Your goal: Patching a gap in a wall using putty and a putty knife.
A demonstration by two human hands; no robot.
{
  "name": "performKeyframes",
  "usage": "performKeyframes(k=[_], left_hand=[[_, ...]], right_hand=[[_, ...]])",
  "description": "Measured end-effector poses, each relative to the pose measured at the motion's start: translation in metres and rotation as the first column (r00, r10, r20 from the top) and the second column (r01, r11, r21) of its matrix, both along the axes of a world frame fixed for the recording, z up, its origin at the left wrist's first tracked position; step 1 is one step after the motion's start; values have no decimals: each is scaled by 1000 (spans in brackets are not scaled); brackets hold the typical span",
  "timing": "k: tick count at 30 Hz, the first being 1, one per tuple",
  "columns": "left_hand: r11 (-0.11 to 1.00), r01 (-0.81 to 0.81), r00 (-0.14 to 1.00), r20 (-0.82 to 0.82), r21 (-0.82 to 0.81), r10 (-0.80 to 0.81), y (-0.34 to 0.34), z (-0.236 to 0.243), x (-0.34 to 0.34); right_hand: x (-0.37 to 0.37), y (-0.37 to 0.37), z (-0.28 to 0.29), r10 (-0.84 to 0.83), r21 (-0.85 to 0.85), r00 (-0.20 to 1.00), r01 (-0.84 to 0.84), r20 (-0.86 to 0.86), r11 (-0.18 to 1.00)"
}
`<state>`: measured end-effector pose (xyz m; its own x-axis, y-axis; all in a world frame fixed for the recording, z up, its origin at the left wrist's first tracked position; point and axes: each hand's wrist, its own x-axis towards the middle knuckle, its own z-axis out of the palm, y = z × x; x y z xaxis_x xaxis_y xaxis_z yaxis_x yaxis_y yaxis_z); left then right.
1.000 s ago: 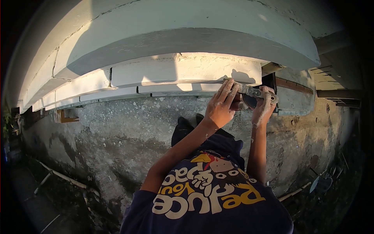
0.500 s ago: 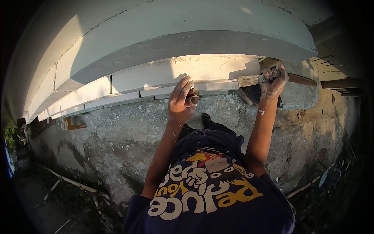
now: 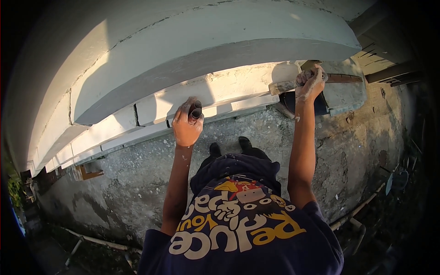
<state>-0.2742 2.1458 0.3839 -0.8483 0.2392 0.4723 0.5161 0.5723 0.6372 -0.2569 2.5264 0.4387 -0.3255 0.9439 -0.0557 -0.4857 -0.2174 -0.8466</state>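
Observation:
My left hand is at the pale ledge of the white wall, its fingers curled round a dark brown curled sheet. Two tube-like rolls of the sheet show side by side, and it may be sandpaper. Farther right, my right hand is closed in a fist beside a worn wooden piece. A brown wooden strip runs out on the fist's other side. What the fist holds, if anything, is hidden. Whitish dust or paste coats both hands.
A thick white beam overhangs the ledge. Below my right hand is a dark object, partly hidden by my forearm. My shoes stand on stained concrete. A yellowish wooden frame lies left; pipes run along the near left.
My left hand has slid left along the ledge with the curled sheet, and its rolled ends now face up more. My right hand stays by the wooden piece. The view has shifted slightly.

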Motion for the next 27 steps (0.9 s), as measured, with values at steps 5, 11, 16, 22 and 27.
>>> performKeyframes(k=[5, 11, 16, 22, 27], left_hand=[[1000, 30, 1000, -4, 2, -30, -2, 6, -6], [996, 91, 996, -14, 6, -91, -11, 4, -11], [994, 113, 992, -56, 10, -113, -11, -1, -9], [995, 99, 993, -68, -18, -100, -5, -3, -8], [999, 33, 996, -76, -34, -36, -2, -1, -4]], right_hand=[[6, 16, -24, 52, -109, 990, -66, -128, 992], [13, 10, -19, 69, -42, 967, -82, -246, 996], [4, -8, -18, 204, 53, 965, -197, -167, 979], [-8, -4, -15, 36, 46, 990, -30, -140, 999], [-1, 26, -17, 160, -14, 973, -165, -168, 986]])
